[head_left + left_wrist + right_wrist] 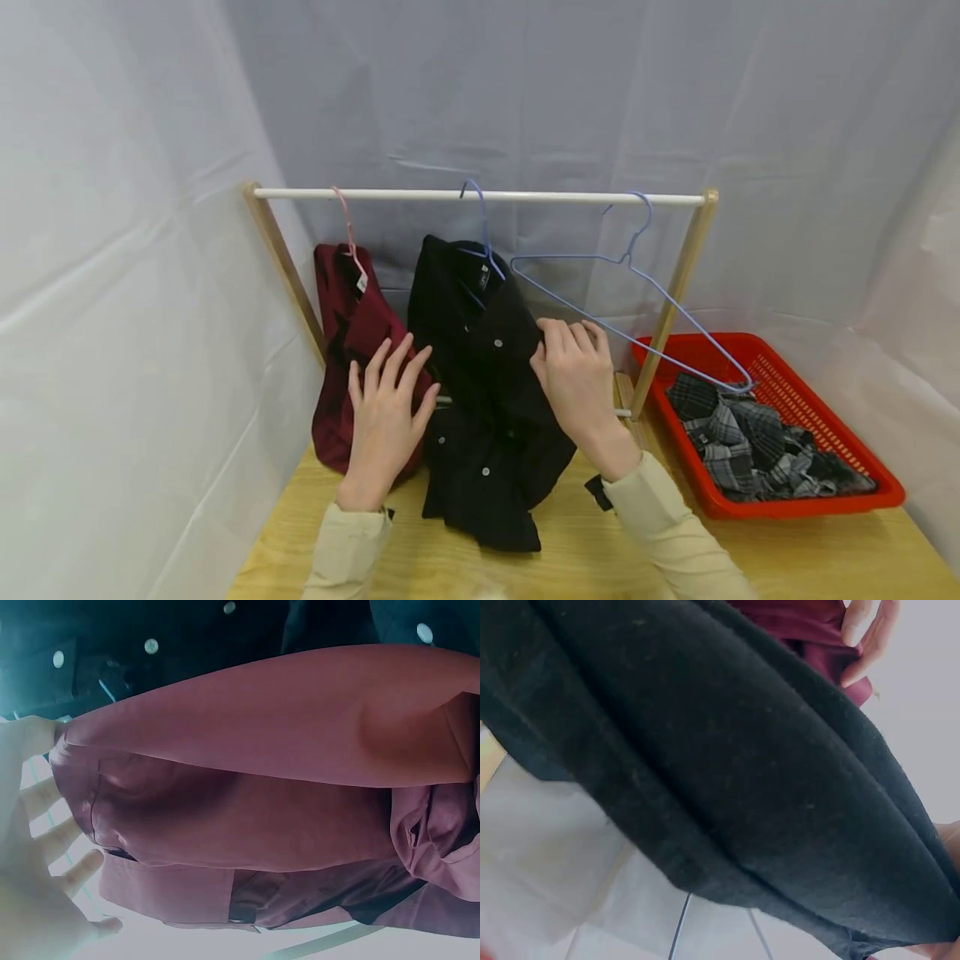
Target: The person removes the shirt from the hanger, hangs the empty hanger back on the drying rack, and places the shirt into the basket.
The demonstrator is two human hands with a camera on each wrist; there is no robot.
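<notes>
Black shirt (487, 392) hangs mid-rail on blue hanger (480, 242). Right hand (577, 379) pinches its right edge. Left hand (386, 408), fingers spread, rests flat on maroon shirt (348, 333) at left.

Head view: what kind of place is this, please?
Probably a staged recording booth for hanging laundry: white sheets surround a wooden table with a small clothes rail and a red basket of clothes.

left hand (384, 417) splayed flat, right hand (576, 379) curled.
</notes>
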